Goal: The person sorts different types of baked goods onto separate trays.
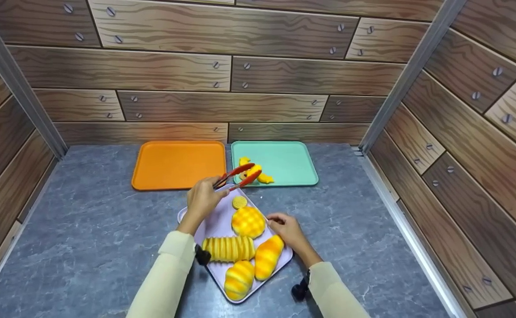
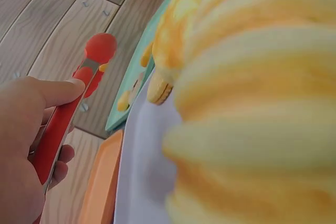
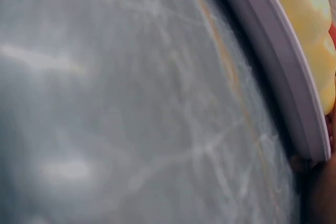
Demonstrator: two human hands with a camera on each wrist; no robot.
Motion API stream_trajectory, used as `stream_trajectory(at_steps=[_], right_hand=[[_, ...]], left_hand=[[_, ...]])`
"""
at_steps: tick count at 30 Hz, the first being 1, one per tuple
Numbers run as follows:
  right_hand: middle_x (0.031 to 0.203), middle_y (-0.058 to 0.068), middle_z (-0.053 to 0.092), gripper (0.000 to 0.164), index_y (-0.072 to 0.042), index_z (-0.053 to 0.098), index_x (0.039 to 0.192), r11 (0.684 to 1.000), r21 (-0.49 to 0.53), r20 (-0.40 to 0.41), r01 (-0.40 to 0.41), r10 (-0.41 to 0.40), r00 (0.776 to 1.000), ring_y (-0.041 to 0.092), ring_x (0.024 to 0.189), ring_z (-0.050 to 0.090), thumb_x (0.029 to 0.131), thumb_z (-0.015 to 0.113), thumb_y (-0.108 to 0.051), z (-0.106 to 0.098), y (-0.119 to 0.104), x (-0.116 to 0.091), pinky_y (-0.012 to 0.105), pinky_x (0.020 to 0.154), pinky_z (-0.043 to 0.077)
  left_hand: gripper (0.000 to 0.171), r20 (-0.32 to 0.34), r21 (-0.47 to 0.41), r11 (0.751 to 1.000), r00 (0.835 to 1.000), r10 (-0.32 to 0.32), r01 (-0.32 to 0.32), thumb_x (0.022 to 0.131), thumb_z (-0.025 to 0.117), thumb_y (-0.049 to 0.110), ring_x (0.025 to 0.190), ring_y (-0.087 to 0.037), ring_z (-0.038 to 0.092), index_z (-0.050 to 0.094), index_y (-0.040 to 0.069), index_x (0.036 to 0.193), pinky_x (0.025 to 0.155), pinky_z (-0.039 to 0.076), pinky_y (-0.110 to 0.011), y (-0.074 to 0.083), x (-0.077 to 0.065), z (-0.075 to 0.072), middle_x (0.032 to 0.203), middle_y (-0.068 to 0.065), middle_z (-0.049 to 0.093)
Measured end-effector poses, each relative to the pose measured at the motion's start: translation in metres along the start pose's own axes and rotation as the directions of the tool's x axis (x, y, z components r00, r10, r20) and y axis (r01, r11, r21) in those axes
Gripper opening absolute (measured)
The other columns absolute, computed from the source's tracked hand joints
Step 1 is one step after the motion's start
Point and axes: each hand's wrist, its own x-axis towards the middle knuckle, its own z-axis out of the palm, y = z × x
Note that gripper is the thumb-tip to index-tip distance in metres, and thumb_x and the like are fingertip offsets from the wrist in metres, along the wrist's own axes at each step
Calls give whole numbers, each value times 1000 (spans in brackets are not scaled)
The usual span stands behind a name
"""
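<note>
Red-tipped tongs (image 1: 243, 175) are held in my left hand (image 1: 202, 198), thumb along one arm in the left wrist view. Their tips hang over the near left part of the green tray (image 1: 291, 163), with a small yellow piece (image 2: 103, 67) showing between them. My right hand (image 1: 288, 229) grips the right rim of the lilac tray (image 3: 286, 61); some fingers are hidden. On the lilac tray lie a round cookie (image 1: 239, 202), a round criss-cross bun (image 1: 248, 222), a ridged loaf (image 1: 229, 248) and two bread rolls (image 1: 239, 280) (image 1: 269, 257).
An orange tray (image 1: 180, 165) stands left of the green tray, near the back wall (image 1: 174, 106). Several small yellow pieces (image 1: 265, 178) lie at the green tray's left end. Wood-patterned panels enclose the grey marbled surface (image 1: 90, 229) at the back and sides.
</note>
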Motion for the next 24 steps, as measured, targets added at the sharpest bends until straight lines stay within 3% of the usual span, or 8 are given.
stream_trajectory(at_steps=[7, 13, 16, 24], right_hand=[[104, 4, 72, 22, -12, 75, 113, 1000, -3, 13, -29, 29, 999, 14, 91, 62, 96, 67, -23, 0, 0, -1, 29, 82, 51], [104, 6, 73, 20, -10, 76, 111, 1000, 11, 1, 0, 0, 1000, 15, 91, 63, 95, 68, -21, -1, -3, 1, 29, 83, 51], [103, 6, 73, 20, -10, 76, 111, 1000, 5, -2, 22, -22, 1000, 13, 89, 62, 95, 69, -22, -2, -3, 1, 26, 80, 50], [106, 10, 72, 22, -8, 75, 113, 1000, 15, 9, -7, 6, 1000, 15, 91, 61, 96, 68, -20, -1, -3, -1, 32, 83, 50]], left_hand=[[47, 14, -2, 1000, 1000, -21, 21, 80, 85, 35, 97, -24, 67, 74, 18, 123, 80, 50, -43, 10, 23, 21, 108, -3, 75], [45, 0, 17, 999, 1000, -31, 31, 82, 83, 34, 100, -26, 67, 74, 17, 123, 84, 50, -45, 21, 41, 32, 110, -4, 75], [44, 25, 22, 998, 998, -53, 52, 84, 81, 33, 100, -26, 67, 73, 15, 124, 85, 49, -45, 24, 49, 36, 111, -6, 75], [44, 79, 11, 996, 993, -86, 85, 86, 80, 32, 102, -25, 66, 72, 12, 125, 92, 47, -45, 18, 58, 51, 114, -8, 74]])
